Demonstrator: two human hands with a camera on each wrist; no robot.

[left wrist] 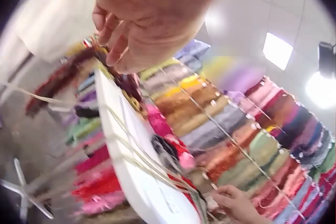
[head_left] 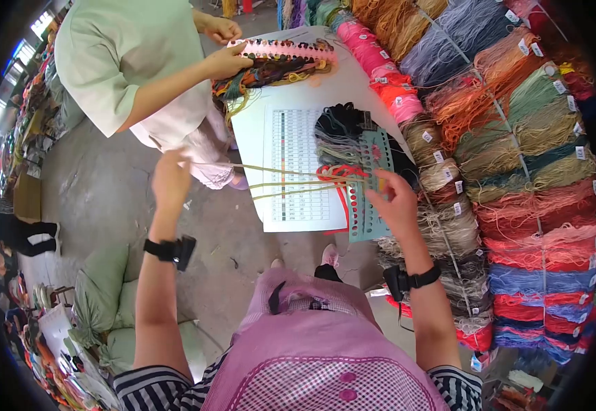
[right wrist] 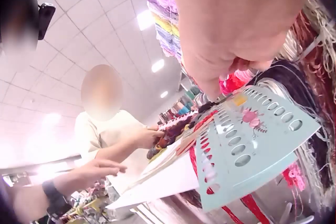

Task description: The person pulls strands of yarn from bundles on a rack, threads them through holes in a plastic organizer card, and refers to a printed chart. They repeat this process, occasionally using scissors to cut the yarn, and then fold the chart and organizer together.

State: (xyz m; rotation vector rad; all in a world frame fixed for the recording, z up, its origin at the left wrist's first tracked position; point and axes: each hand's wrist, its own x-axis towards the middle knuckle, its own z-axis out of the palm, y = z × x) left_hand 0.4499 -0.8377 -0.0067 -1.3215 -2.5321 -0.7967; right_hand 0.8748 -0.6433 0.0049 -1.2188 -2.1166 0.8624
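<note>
A pale green perforated card with a rose print and red and beige threads looped in its holes lies at the right of the white table. My right hand pinches the card's edge with thumb and fingers. Several beige strands trail from it leftward. The longest reaches my left hand in the head view; in the left wrist view this strand passes below the fingers. In the right wrist view, the fingers of the left hand are extended.
A printed chart lies under the strands. Dark and grey skeins sit behind the card. Across the table, a person holds a pink card full of threads. Racks of coloured yarn line the right side; green sacks stand at left.
</note>
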